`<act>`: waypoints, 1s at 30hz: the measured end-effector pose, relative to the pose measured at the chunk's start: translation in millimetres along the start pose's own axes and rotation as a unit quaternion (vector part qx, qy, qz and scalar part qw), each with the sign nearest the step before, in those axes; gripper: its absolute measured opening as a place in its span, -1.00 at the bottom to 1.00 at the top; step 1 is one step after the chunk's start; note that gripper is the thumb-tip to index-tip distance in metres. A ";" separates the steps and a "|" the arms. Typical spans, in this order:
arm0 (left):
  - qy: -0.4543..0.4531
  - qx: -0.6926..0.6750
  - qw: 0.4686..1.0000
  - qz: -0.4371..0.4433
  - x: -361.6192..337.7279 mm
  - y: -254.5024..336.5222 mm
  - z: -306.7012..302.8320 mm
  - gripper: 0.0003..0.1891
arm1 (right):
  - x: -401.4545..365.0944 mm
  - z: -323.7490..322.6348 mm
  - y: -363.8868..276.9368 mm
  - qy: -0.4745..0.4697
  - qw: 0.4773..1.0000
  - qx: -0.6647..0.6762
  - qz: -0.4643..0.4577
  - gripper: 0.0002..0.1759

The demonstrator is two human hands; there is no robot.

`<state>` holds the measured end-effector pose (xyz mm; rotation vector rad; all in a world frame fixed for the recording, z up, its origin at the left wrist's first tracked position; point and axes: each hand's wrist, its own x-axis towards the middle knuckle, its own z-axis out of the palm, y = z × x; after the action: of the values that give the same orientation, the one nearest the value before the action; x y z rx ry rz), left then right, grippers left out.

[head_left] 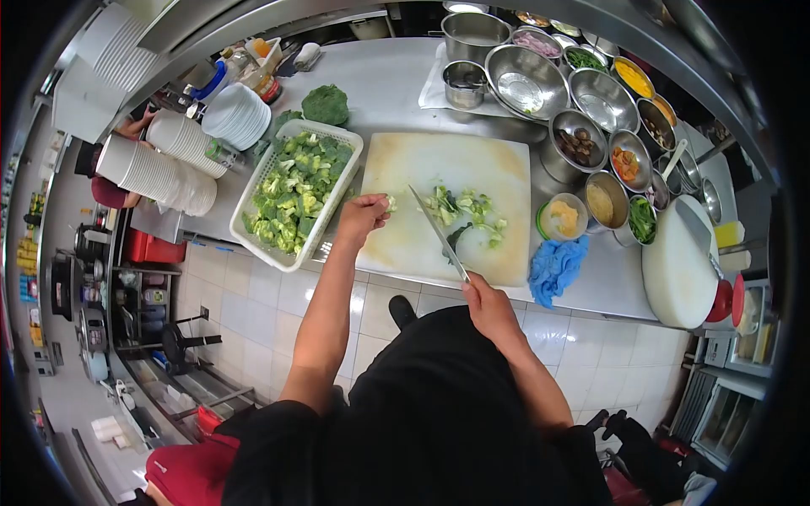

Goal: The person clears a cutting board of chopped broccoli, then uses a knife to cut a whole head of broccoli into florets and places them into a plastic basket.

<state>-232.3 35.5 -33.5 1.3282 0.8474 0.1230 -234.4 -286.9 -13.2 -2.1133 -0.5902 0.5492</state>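
My right hand [490, 310] grips the handle of a kitchen knife [438, 229], whose blade points up and left over the white cutting board [396, 164]. Cut broccoli pieces [474, 209] lie on the board to the right of the blade, along with a dark green leaf. Over the board's left edge, my left hand [363, 218] pinches a small pale broccoli piece [390, 203] at its fingertips. Just left of that hand stands a white plastic basket [355, 145] filled with broccoli florets [295, 194].
A broccoli head [326, 104] sits behind the basket, near stacked white bowls [236, 116]. To the right are a blue cloth [558, 268], several metal bowls of ingredients including a large empty one [527, 80], and a thick white round block [675, 261]. Other people stand nearby.
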 end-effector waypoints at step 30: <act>0.325 0.482 0.760 0.293 -78.6 -5.1 -150.6 -0.88 | 70.9 -19.7 66.4 -0.210 0.934 0.245 0.154 -0.51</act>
<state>-380.2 112.4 -0.6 2.6085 1.0880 0.7604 -153.0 -292.4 -69.4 -1.6177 -0.3022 1.2118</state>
